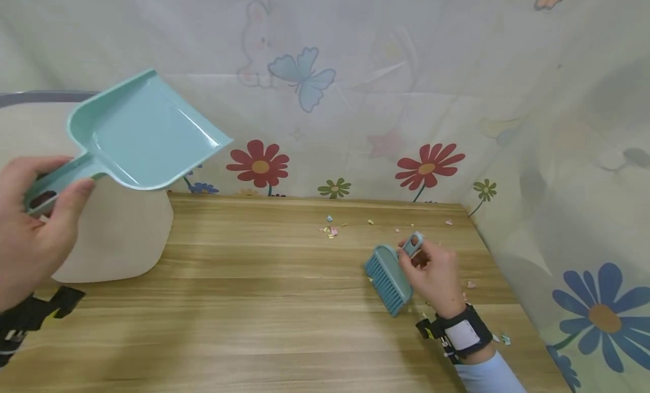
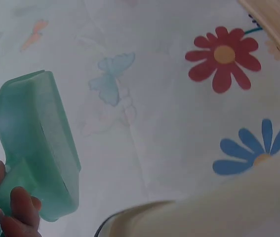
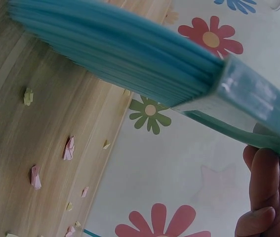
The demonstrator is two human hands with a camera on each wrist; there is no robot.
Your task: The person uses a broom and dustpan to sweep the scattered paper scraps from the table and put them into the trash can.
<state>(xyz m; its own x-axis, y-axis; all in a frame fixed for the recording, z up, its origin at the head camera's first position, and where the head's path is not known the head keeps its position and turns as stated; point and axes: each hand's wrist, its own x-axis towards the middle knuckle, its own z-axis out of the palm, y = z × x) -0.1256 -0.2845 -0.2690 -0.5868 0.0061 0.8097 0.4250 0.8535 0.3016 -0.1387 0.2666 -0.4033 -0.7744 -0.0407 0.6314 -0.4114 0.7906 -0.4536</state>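
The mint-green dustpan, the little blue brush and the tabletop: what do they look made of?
The mint-green dustpan, gripped by the left hand, looks like glossy moulded plastic; light glints along its rim. The small blue brush in the right hand seems plastic too, with fine synthetic-looking bristles. The tabletop shows wood grain, possibly laminate.

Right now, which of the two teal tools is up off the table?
The dustpan: the left hand grips its handle and holds it in the air above the white bin. The brush, gripped by the right hand, sits low at the tabletop.
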